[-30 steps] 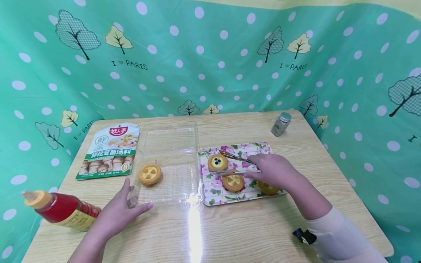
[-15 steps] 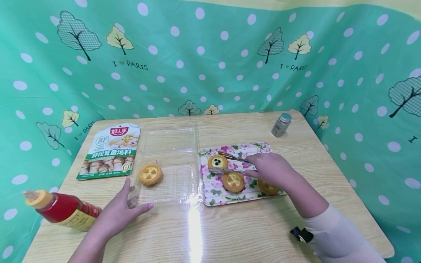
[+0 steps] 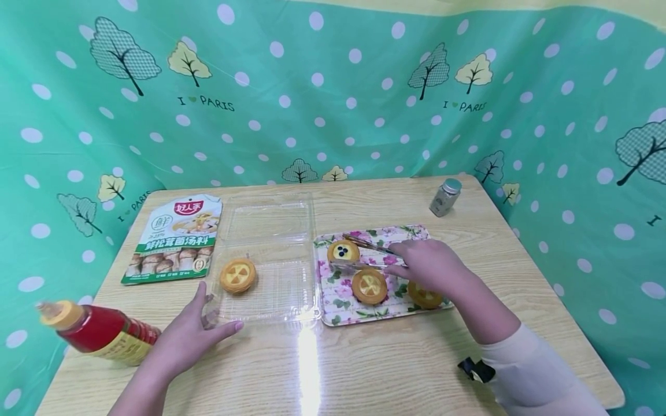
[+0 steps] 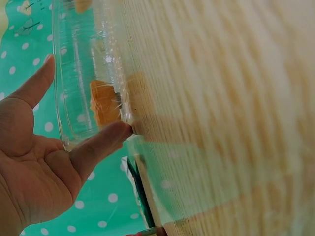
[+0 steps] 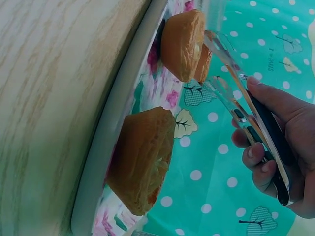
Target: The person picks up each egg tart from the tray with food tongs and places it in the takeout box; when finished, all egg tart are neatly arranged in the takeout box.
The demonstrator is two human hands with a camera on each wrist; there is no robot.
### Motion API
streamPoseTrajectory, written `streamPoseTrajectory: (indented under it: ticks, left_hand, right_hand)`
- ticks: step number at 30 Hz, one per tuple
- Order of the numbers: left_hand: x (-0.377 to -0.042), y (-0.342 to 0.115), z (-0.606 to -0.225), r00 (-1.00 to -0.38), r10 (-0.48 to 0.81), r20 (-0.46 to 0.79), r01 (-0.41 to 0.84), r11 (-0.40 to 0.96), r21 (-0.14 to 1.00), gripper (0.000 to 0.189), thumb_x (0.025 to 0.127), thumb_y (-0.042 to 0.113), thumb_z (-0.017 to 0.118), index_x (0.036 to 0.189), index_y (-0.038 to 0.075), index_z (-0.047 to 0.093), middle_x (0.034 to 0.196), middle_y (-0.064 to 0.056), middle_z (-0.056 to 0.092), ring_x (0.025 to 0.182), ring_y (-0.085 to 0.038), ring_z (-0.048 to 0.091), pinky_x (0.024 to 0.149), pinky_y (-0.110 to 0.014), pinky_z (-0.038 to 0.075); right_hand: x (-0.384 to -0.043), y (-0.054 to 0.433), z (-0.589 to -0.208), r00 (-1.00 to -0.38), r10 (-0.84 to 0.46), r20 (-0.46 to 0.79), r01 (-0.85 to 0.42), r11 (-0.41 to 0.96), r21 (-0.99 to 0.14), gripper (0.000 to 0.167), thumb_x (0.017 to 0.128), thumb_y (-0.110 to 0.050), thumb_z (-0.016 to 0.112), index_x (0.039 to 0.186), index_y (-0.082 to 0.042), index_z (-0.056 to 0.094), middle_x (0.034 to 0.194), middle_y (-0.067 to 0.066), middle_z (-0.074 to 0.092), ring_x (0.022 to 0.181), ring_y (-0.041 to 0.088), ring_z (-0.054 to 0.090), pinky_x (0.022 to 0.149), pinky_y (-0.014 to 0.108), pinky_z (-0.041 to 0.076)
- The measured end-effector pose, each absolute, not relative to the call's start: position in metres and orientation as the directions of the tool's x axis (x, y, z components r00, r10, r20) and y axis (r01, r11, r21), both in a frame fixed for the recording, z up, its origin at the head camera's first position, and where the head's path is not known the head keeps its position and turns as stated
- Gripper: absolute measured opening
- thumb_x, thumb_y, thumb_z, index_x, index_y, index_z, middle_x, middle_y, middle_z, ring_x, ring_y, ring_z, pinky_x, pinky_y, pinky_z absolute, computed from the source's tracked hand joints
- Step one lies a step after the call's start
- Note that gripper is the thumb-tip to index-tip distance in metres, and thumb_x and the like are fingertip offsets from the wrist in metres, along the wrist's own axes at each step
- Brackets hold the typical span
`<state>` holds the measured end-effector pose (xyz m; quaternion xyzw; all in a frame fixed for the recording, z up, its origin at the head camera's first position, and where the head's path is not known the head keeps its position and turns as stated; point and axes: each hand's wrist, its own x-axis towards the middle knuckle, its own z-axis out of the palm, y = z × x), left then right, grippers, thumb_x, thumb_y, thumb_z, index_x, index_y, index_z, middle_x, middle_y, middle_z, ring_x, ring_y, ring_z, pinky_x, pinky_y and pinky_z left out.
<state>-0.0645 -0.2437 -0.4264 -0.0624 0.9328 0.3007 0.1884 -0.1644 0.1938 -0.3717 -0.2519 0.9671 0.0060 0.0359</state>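
My right hand (image 3: pixel 432 266) grips a pair of tongs (image 5: pixel 258 118) with dark-lined handles. Their two arms reach left, spread around an egg tart (image 3: pixel 343 252) topped with dark berries at the back left of a floral tray (image 3: pixel 333 316). Two more tarts sit on that tray: one with a wedge-patterned top (image 3: pixel 369 287) just in front, another (image 3: pixel 424 296) partly under my right hand. At the front left corner of a clear hinged plastic box (image 3: pixel 281 315), my left hand (image 3: pixel 182 332) rests with thumb and fingers spread. One tart (image 3: pixel 237 275) lies in the box.
A soup-mix pouch (image 3: pixel 171 240) lies flat left of the box. Beside my left forearm is a red squeeze bottle (image 3: pixel 109 332) with a yellow cap. A small jar (image 3: pixel 444 197) stands at the back right. Polka-dot curtain (image 3: pixel 312 133) surrounds the wooden table (image 3: pixel 390 370).
The tongs have shifted slightly left and back, and the berry-topped tart has moved a little the same way, away from the wedge-patterned one. My left hand stays put.
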Motion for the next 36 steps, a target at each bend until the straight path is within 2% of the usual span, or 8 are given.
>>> streamPoseTrajectory:
  ticks: [13,17,21,24,28,31,34,36]
  left_hand:
    - [-0.064,-0.244,-0.427,-0.922,-0.006,-0.388,-0.230,0.813,0.535,0.131,0.076,0.078,0.061,0.154,0.010,-0.020,0.160,-0.029,0.013,0.138,-0.059,0.020,0.105,-0.074,0.024]
    - [-0.065,-0.245,-0.427,-0.917,-0.008,-0.398,-0.236,0.817,0.526,0.131,0.076,0.078,0.060,0.154,0.009,-0.020,0.159,-0.031,0.011,0.138,-0.059,0.020,0.105,-0.073,0.025]
    - [-0.066,-0.245,-0.427,-0.919,-0.002,-0.395,-0.228,0.819,0.527,0.131,0.077,0.077,0.061,0.154,0.006,-0.019,0.158,-0.032,0.015,0.138,-0.058,0.022,0.106,-0.072,0.026]
    - [-0.065,-0.246,-0.427,-0.921,0.001,-0.388,-0.223,0.818,0.531,0.131,0.078,0.075,0.062,0.154,0.005,-0.018,0.158,-0.031,0.017,0.138,-0.058,0.023,0.106,-0.072,0.026]
    - [-0.065,-0.246,-0.428,-0.919,-0.001,-0.395,-0.229,0.816,0.531,0.131,0.078,0.075,0.062,0.153,0.006,-0.019,0.159,-0.030,0.015,0.139,-0.057,0.022,0.107,-0.072,0.026]
    - [-0.064,-0.246,-0.428,-0.920,0.000,-0.392,-0.228,0.814,0.534,0.131,0.077,0.075,0.062,0.153,0.006,-0.019,0.159,-0.030,0.016,0.138,-0.057,0.023,0.106,-0.072,0.026]
    - [-0.064,-0.245,-0.428,-0.925,0.003,-0.380,-0.218,0.814,0.538,0.131,0.077,0.076,0.062,0.154,0.005,-0.018,0.158,-0.030,0.019,0.137,-0.056,0.027,0.106,-0.071,0.028]
    - [-0.064,-0.245,-0.428,-0.929,0.005,-0.370,-0.211,0.815,0.540,0.132,0.077,0.076,0.062,0.154,0.004,-0.018,0.158,-0.030,0.021,0.136,-0.056,0.031,0.106,-0.071,0.029]
  right_hand:
    - [-0.165,0.190,-0.362,-0.838,-0.543,0.055,-0.545,0.838,-0.018,0.054,0.092,-0.053,0.062,0.123,-0.009,0.068,0.111,0.008,0.073,0.092,0.024,0.072,0.075,0.042,0.060]
    - [-0.165,0.185,-0.357,-0.837,-0.543,0.073,-0.546,0.837,-0.029,0.057,0.091,-0.055,0.062,0.125,-0.010,0.067,0.115,0.008,0.073,0.097,0.025,0.072,0.079,0.043,0.059]
    - [-0.163,0.178,-0.352,-0.830,-0.552,0.074,-0.555,0.831,-0.026,0.058,0.091,-0.057,0.062,0.126,-0.010,0.066,0.119,0.008,0.072,0.101,0.025,0.071,0.082,0.044,0.059]
    - [-0.162,0.173,-0.350,-0.817,-0.571,0.084,-0.574,0.818,-0.024,0.057,0.090,-0.055,0.063,0.125,-0.010,0.067,0.117,0.008,0.072,0.097,0.025,0.071,0.079,0.044,0.059]
    - [-0.160,0.165,-0.348,-0.809,-0.583,0.079,-0.587,0.809,-0.037,0.057,0.090,-0.055,0.063,0.127,-0.011,0.066,0.120,0.008,0.071,0.103,0.026,0.070,0.083,0.045,0.058]
    - [-0.159,0.157,-0.348,-0.810,-0.585,0.046,-0.587,0.808,-0.052,0.059,0.092,-0.056,0.061,0.131,-0.012,0.063,0.127,0.008,0.068,0.114,0.028,0.066,0.092,0.046,0.055]
    - [-0.157,0.150,-0.348,-0.802,-0.597,0.020,-0.596,0.800,-0.064,0.059,0.093,-0.055,0.059,0.133,-0.012,0.062,0.130,0.007,0.066,0.116,0.027,0.065,0.095,0.045,0.054]
    - [-0.156,0.145,-0.349,-0.790,-0.613,0.019,-0.613,0.788,-0.060,0.059,0.093,-0.055,0.058,0.132,-0.011,0.062,0.129,0.008,0.067,0.112,0.027,0.067,0.092,0.044,0.056]
